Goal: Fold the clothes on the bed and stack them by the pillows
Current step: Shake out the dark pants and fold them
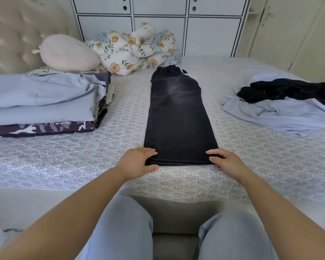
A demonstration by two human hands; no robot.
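- Both hands grip the near hem of the black jeans (pixel 178 117): the left hand (pixel 137 163) pinches the hem's left corner, fingers on top and thumb beneath, and the right hand (pixel 224 162) closes on the right corner the same way.
- Folded lengthwise into one long strip, the jeans lie flat on the bed (pixel 120 147), waistband at the far end, hem at the near edge.
- Left of the jeans, a stack of folded clothes (pixel 45 104) sits well apart, pale blue pieces on top and a camouflage piece at the bottom.
- Beyond that stack, further from the jeans, a cream pillow (pixel 68 53) rests against the tufted headboard (pixel 13 32).
- Just past the waistband, a floral quilt (pixel 133 49) is bunched in a heap.
- Right of the jeans, well apart, an unfolded pale blue shirt (pixel 281 117) carries small dark lettering, seen upside down and too small to read, with a black garment (pixel 285 91) crumpled on it.
- Behind the quilt stand white cupboard doors (pixel 158 25).
- Nearest the camera, the person's knees in light blue jeans (pixel 124 228) press the bed's edge.
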